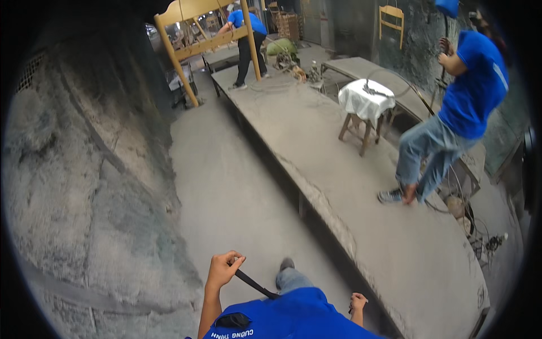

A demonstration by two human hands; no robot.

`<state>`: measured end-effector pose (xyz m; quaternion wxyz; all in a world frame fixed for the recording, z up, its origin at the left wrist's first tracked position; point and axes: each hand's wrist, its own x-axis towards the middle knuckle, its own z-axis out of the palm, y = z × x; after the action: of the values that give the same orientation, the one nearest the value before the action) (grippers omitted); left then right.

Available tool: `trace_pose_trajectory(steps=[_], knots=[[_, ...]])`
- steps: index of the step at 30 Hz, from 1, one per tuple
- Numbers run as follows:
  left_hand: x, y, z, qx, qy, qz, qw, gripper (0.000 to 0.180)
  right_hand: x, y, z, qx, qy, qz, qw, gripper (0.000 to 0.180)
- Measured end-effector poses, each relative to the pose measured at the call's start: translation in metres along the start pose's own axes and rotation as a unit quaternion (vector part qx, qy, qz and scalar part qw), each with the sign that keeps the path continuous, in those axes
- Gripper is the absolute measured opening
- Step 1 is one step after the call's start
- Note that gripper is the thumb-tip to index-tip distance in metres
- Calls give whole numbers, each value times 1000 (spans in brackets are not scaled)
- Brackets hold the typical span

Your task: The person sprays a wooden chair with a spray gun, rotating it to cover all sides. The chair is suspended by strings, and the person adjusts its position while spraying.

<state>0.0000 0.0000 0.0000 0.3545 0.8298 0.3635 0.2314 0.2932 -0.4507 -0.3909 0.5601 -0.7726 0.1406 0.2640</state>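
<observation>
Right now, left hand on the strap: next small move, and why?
Probably draw the strap a little further out with the left hand. That hand is shut on the strap's upper end, the strap runs taut down to the blue shirt, and the right hand is a loose fist at the side with nothing visible in it. What the strap's lower end joins is hidden.

You get dim, flat, grey light, brightest toward the upper middle of the frame. Shadows stay soft. Straight edges bow toward the rim, the corners go black, and the far background looks slightly soft.
</observation>
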Motion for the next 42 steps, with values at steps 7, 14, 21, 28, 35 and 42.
trace_pose_trajectory(steps=[7, 14, 21, 28, 35, 42], knots=[[280, 22, -10, -35, 33, 50, 998, 17, 144, -398, 197, 9, -146, -235, 961, 13], [590, 1, 48, -33, 49, 132, 989, 19, 217, -703, 316, -58, -202, -493, 844, 16], [906, 151, 70, -61, -93, 131, 985, 19, 209, -1097, 496, -84, -353, -493, 791, 11], [962, 244, 7, -157, -231, 50, 959, 26, 255, -1191, 529, -153, -376, -383, 829, 14], [1010, 316, -31, -42, -272, -93, 957, 31, 256, -1106, 385, 25, -191, -4, 981, 10], [1154, 350, 33, 13, -305, -34, 952, 30, 339, -1047, 316, 23, -36, 175, 984, 8]])
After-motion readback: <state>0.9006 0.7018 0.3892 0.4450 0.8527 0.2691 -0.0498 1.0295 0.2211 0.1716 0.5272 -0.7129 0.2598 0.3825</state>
